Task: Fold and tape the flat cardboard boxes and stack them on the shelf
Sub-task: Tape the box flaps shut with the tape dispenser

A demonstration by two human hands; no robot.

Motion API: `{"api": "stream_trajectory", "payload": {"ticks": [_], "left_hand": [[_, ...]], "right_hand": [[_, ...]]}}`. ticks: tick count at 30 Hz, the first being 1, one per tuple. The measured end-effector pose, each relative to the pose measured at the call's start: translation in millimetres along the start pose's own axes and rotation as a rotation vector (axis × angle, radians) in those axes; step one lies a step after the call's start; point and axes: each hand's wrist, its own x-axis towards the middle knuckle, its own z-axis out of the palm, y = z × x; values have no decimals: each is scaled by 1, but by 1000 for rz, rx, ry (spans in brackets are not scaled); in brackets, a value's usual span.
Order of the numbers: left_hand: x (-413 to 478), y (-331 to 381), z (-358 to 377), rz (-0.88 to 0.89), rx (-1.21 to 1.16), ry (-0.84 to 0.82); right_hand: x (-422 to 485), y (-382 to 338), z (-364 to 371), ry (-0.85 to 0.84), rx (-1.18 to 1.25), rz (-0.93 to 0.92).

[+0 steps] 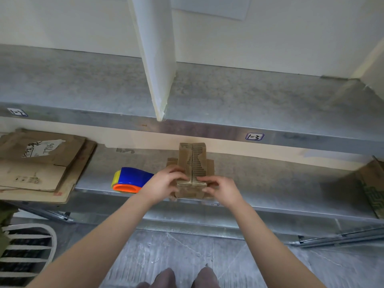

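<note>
Beyond my feet [166, 277], my left hand [166, 180] and right hand [219, 189] grip the small cardboard box [194, 161] on the lower shelf's [280, 183] near edge, fingers curled over its flaps. I should hold the seam closed, then fetch the tape dispenser [131, 179] just left.

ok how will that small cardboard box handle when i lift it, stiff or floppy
Probably light: the small cardboard box looks like thin corrugated board. Likely stiff enough to lift whole, but the left hand and right hand hold its flaps together at the centre seam, so they may spring open once released.
</note>
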Motion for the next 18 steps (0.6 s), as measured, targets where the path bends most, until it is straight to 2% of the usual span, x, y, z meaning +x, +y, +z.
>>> {"api": "stream_trajectory", "payload": {"ticks": [3,7,10,13,18], "left_hand": [[1,2,10,-23,-10,117],[0,5,23,-127,-153,236],[3,10,32,-141,-121,297],[1,9,31,-140,-139,287],[-2,6,28,-255,-285,259]], "right_hand": [[2,2,7,100,-45,-12],[-4,1,26,245,82,31],[-7,-3,41,352,104,82],[-5,-2,38,332,85,76],[-1,-2,31,302,73,56]]}}
